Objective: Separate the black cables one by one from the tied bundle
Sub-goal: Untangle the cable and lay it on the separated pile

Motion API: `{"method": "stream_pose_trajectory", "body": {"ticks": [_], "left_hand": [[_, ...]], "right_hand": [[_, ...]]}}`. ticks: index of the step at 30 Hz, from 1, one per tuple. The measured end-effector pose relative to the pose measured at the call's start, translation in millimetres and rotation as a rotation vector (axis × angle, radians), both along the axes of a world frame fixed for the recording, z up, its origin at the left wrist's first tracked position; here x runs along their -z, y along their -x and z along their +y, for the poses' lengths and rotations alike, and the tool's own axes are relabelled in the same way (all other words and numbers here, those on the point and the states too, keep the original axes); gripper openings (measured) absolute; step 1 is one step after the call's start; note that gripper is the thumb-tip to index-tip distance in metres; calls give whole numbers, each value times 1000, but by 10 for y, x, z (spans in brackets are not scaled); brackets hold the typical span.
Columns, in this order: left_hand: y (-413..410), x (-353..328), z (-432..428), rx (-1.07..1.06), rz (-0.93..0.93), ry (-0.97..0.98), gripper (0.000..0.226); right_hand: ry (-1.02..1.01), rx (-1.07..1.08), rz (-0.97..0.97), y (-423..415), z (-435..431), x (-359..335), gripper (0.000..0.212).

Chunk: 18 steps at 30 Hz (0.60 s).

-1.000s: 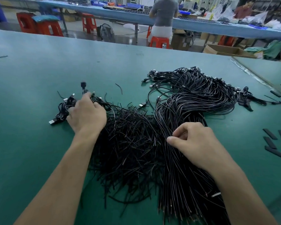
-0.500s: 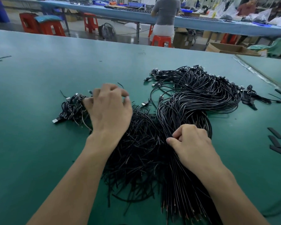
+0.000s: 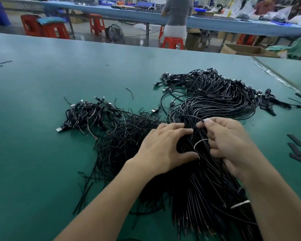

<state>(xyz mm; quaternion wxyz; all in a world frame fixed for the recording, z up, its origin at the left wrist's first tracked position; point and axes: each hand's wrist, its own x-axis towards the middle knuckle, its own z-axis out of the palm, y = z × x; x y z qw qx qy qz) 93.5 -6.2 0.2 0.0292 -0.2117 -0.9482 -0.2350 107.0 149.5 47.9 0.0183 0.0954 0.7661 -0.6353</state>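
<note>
A big tied bundle of black cables (image 3: 215, 101) loops across the green table (image 3: 42, 153) and runs down toward me, with a white tie (image 3: 240, 204) near its lower end. My left hand (image 3: 165, 148) lies on the bundle, fingers spread and thumb pressed against the cables. My right hand (image 3: 228, 141) pinches a single black cable at its fingertips just to the right. A small heap of separated cables (image 3: 89, 115) with USB plugs lies to the left. Loose black strands (image 3: 125, 141) are scattered between the heap and the bundle.
Black flat strips (image 3: 295, 148) lie at the right edge of the table. A few stray wires (image 3: 0, 64) rest at the far left. Beyond the table stand red stools (image 3: 172, 43), a cardboard box (image 3: 245, 49) and a seated person (image 3: 177, 14) at another bench.
My left hand has left the small heap on the left and moved right onto the bundle, beside my right hand. My right hand has opened slightly and pinches a cable.
</note>
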Motion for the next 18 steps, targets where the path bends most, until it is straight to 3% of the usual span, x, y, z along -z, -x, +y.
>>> {"method": "stream_pose_trajectory", "body": {"ticks": [3,9,11,12,14,16,18], "left_hand": [[26,17,-2,-14,-12,-6,77],[18,53,-16,-29,-37,-65,83],[13,65,-11,-31,-22,-70,82],[12,67,-10,-29,-18,-61,82],[27,60,-10,-38,-47,-83,79],[50,38,-21,-94,-107,-271,61],[58,-3,-17,-172,-146,-543,39]], "right_hand": [[-120,-38,118,-48,-6,-67,33],[347,-195,275,-206,156,-510,31],[357,-305,276,-270,213,-621,21],[258,-351,247,-290,228,-627,21],[-126,-413,134,-302,222,-530,24],[-491,-453,-16,-273,187,-382,23],[-627,-471,-132,-236,165,-276,24]]}}
